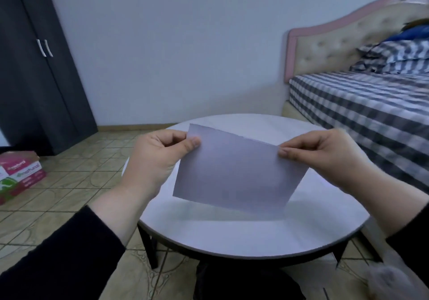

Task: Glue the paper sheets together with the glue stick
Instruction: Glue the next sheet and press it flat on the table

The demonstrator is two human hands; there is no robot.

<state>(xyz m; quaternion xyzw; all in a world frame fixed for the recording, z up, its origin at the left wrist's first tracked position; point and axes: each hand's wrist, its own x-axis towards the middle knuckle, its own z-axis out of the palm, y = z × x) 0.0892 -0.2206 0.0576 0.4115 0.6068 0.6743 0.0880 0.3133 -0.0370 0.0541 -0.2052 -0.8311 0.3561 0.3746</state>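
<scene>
Above round table (243, 237): paper sheets (236, 172) held aloft, left hand (160, 158) and right hand (325, 156) pinching upper corners. Risk: layers shift or buckle. Glue stick not visible.

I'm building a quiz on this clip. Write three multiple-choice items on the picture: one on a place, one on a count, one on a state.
1. Where is the paper?
A. Flat on the table
B. Held in the air above the round table
C. On the bed

2. How many hands grip the paper?
A. None
B. One
C. Two

3. What state is the paper in?
A. Crumpled into a ball
B. Held flat and tilted, top edge rough
C. Rolled into a tube

Answers:
1. B: the paper hangs clear of the tabletop and casts a shadow on it.
2. C: the left hand pinches its upper left corner and the right hand pinches its upper right corner.
3. B: the sheet is spread flat between the hands, its left side higher, and its top edge looks uneven.
</scene>
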